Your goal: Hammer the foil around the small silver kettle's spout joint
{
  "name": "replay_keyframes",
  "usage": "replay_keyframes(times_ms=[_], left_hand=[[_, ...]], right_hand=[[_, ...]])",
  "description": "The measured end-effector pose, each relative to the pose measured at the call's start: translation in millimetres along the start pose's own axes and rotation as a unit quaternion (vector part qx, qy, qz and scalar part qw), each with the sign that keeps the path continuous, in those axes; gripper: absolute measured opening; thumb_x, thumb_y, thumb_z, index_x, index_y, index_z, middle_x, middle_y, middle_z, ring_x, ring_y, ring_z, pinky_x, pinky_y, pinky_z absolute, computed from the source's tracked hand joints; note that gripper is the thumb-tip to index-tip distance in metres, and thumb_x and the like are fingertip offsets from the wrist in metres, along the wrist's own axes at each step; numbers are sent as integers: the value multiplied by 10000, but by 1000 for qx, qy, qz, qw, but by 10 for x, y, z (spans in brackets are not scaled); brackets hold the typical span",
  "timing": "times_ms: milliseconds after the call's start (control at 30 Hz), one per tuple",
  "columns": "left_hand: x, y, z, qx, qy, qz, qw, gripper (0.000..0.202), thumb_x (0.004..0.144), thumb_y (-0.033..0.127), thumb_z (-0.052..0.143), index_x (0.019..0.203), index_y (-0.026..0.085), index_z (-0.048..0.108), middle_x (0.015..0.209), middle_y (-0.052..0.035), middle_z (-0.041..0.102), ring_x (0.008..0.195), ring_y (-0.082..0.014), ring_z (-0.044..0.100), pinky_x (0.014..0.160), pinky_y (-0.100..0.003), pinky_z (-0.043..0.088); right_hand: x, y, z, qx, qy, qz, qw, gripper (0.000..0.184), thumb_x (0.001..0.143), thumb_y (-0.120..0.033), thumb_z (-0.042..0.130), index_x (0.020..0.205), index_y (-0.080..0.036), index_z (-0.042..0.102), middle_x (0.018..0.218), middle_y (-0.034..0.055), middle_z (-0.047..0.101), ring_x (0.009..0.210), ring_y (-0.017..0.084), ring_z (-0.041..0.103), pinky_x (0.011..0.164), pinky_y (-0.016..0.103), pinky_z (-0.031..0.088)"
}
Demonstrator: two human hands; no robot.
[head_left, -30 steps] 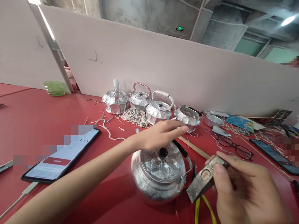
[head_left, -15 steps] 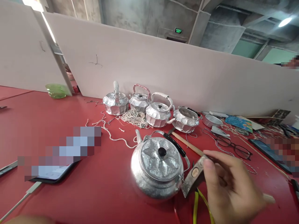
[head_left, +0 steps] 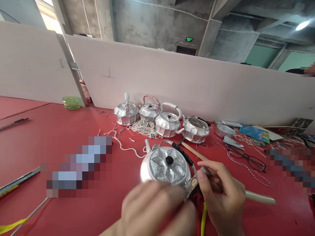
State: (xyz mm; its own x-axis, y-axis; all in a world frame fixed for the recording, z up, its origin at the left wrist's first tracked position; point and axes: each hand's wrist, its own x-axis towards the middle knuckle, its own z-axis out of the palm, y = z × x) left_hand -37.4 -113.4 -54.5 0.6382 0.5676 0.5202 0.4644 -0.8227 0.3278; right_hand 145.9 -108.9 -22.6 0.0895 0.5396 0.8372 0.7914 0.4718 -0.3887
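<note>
A silver teapot (head_left: 157, 164) with a hammered lid and a black knob stands on the red table, its black-wrapped handle folded to the right. My right hand (head_left: 221, 193) grips a hammer (head_left: 261, 198) close to its metal head, and the pale wooden handle sticks out to the right. The hammer head is beside the teapot's right side; I cannot tell whether they touch. In front of the teapot my left hand (head_left: 157, 209) is smeared by motion and covers the pot's lower part. Its fingertips are near the hammer head, and what they hold, if anything, is hidden.
Several silver teapots (head_left: 167, 126) and a heap of white cord (head_left: 144, 127) line the white partition (head_left: 172, 78). Another hammer's wooden handle (head_left: 194, 150) lies behind my right hand. Glasses (head_left: 248, 158) and a metal cup (head_left: 224, 131) are at right, yellow-handled pliers (head_left: 203, 218) below.
My left hand has come in from the lower left to the front of the teapot. My right hand has moved left with the hammer, closer to the pot. The view has shifted slightly.
</note>
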Motion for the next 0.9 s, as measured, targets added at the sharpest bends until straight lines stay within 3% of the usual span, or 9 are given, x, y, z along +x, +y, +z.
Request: replay_keyframes(times_ms=[100, 200, 333, 467, 600, 733, 867, 900], left_hand=[[118, -101, -47, 18, 218, -97, 971, 670, 695, 409, 569, 1256, 199, 268, 1214, -141, 389, 1108, -302, 416, 901, -503, 390], [160, -287, 13, -6, 160, -155, 975, 914, 589, 534, 647, 1306, 197, 191, 1290, -160, 279, 1207, -349, 292, 933, -538, 355], [69, -421, 141, -87, 87, -166, 979, 1042, 501, 573, 715, 1329, 275, 159, 1391, -138, 100, 1276, -383, 168, 958, -549, 333], [21, -421, 186, -153, 86, -161, 971, 977, 472, 506, 769, 1280, 325, 250, 1409, -100, 46, 1281, -400, 159, 928, -534, 386], [35, -404, 180, -191, 93, -175, 961, 957, 465, 434, 795, 1258, 348, 266, 1412, -67, 35, 1297, -382, 126, 913, -474, 435], [33, -402, 181, -202, 83, -177, 960, 948, 470, 398, 801, 1247, 346, 261, 1413, -56, 4, 1302, -357, 142, 920, -444, 442], [25, -404, 193, -207, 91, -183, 957, 956, 449, 393, 808, 1239, 341, 271, 1407, -56, 13, 1298, -354, 156, 934, -452, 425], [26, -405, 195, -209, 91, -181, 957, 957, 450, 394, 808, 1239, 339, 269, 1405, -57, 15, 1298, -350, 161, 943, -453, 415]], right_hand=[[23, -46, -12, -5, -20, 10, 1000, 196, 794, -305, 491, 648, -174, 488, 441, -80, 379, 361, 10, 341, 366, 131, 291], [40, -68, -11, -12, -21, 16, 1000, 277, 844, -299, 399, 598, -178, 439, 421, -77, 348, 366, 13, 343, 380, 127, 287], [17, -59, 42, -47, -30, 8, 998, 214, 840, -354, 421, 722, -184, 472, 476, -71, 482, 393, 24, 450, 408, 116, 349], [-67, -94, 109, -51, 32, 21, 998, 206, 803, -358, 500, 893, -173, 521, 606, -26, 594, 469, 47, 547, 430, 110, 407], [-124, -133, 137, -111, 107, -11, 988, 187, 768, -295, 552, 888, -153, 566, 561, -6, 594, 411, 58, 513, 424, 148, 424], [-92, -88, 125, -126, 114, -60, 984, 164, 725, -271, 598, 845, -161, 587, 531, -20, 588, 376, 54, 487, 385, 153, 407], [-51, -54, 89, -136, 41, -77, 987, 143, 745, -301, 578, 796, -170, 604, 523, -13, 593, 396, 75, 515, 397, 163, 429], [-49, -59, 84, -139, 48, -69, 987, 128, 749, -289, 576, 791, -170, 599, 523, -16, 592, 400, 72, 518, 397, 157, 423]])
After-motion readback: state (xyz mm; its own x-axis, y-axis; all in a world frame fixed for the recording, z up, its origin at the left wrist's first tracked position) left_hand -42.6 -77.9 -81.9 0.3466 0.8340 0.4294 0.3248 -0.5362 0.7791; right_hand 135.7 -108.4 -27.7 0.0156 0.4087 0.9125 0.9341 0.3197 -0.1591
